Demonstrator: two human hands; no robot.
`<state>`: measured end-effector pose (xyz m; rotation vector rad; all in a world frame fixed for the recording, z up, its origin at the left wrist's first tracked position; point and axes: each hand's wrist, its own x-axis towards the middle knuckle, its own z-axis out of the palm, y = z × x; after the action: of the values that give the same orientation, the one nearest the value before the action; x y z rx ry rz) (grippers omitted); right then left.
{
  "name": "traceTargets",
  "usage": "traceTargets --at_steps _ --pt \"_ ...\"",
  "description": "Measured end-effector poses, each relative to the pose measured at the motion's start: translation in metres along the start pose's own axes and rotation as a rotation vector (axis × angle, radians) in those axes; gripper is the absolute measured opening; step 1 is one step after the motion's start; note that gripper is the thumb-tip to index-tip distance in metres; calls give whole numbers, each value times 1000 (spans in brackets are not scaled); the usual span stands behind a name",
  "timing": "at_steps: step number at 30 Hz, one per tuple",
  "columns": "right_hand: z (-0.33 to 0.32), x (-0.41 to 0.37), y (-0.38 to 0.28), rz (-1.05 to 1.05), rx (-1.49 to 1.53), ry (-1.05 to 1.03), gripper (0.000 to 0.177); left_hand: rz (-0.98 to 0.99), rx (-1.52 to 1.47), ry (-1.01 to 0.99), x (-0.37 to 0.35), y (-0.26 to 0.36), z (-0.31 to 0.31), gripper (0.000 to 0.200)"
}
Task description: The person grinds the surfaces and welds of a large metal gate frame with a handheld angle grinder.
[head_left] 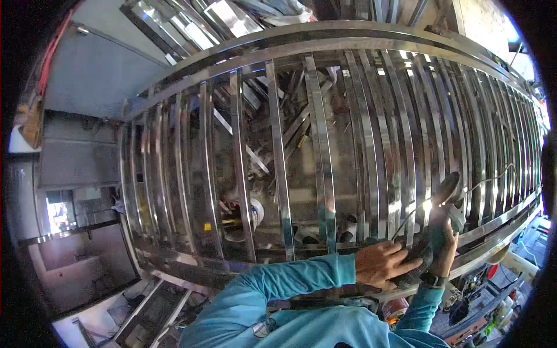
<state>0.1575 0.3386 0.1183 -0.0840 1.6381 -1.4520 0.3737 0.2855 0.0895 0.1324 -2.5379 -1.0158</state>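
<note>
An angle grinder (435, 235) with a round disc (449, 187) at its far end is held over the right part of a shiny metal bar frame (281, 151). My right hand (448, 246), with a dark watch on the wrist, wraps around the grinder's body just behind its head. From the left, my left hand (380, 264) reaches across, its fingers bent onto the dark rear end of the tool. A thin cord (406, 217) runs near the grinder, over the bars. The palm side of both hands is hidden.
Below the bars lie metal offcuts (299, 124) and a white bucket-like container (255, 211). Long metal profiles (203, 23) are stacked beyond the frame. Grey panels (104, 69) stand at left. A cluttered surface (481, 307) with tools is at lower right.
</note>
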Motion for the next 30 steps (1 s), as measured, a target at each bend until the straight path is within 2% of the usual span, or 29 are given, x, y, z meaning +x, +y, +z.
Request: traceTargets --at_steps 4,6,7,8,9,11,12,13,14,15,16,17,18,20,21,22,23,24,25,28,30 --pt "24 -31 2 -101 11 7 46 -67 119 98 -25 37 -6 89" --pt "42 -53 -7 -87 -4 -65 52 -88 135 133 -38 50 -8 87" --pt "41 -58 0 -155 24 -107 42 -98 93 141 -46 55 -15 84" --pt "41 -67 0 -165 26 -113 42 -106 51 148 -56 60 -22 82" --pt "42 -77 -1 -96 -39 -202 35 -124 -97 248 -68 63 -28 79" --pt "46 -92 9 -163 -140 -259 41 -269 -328 345 -94 73 -64 85" --pt "49 -98 16 -224 -195 -276 44 -336 -275 506 -107 69 -72 82" --pt "59 -109 18 -263 -231 -297 47 -364 -317 692 -114 66 -84 70" --pt "73 -125 18 -224 -220 -328 65 -447 -413 848 -121 67 -95 58" --pt "90 -144 14 -183 -210 -358 87 -437 -295 987 -124 65 -112 49" --pt "102 -158 24 -337 -200 -379 83 -440 -169 1122 -127 63 -129 40" --pt "107 -157 39 -484 -349 -392 85 -450 -73 1199 -132 56 -138 38" --pt "112 -158 52 -629 -499 -401 86 -464 72 1167 -137 61 -155 35" --pt "134 -178 64 -605 -515 -421 86 -302 270 1166 -147 48 -167 30" --pt "145 -191 67 -555 -469 -484 84 -290 262 1151 -154 52 -171 29" --pt "153 -201 67 -673 -594 -446 83 -280 255 1135 -159 56 -173 27" --pt "157 -206 74 -684 -590 -458 83 -316 169 1142 -163 56 -168 23" --pt "163 -210 78 -696 -584 -470 84 -215 241 1146 -168 54 -168 22" --pt "167 -217 81 -701 -589 -466 84 -237 237 1141 -173 54 -164 22" --pt "176 -236 82 -680 -566 -484 84 -253 247 1142 -184 55 -162 21" --pt "176 -247 80 -592 -582 -457 83 -247 260 1151 -185 57 -161 20"
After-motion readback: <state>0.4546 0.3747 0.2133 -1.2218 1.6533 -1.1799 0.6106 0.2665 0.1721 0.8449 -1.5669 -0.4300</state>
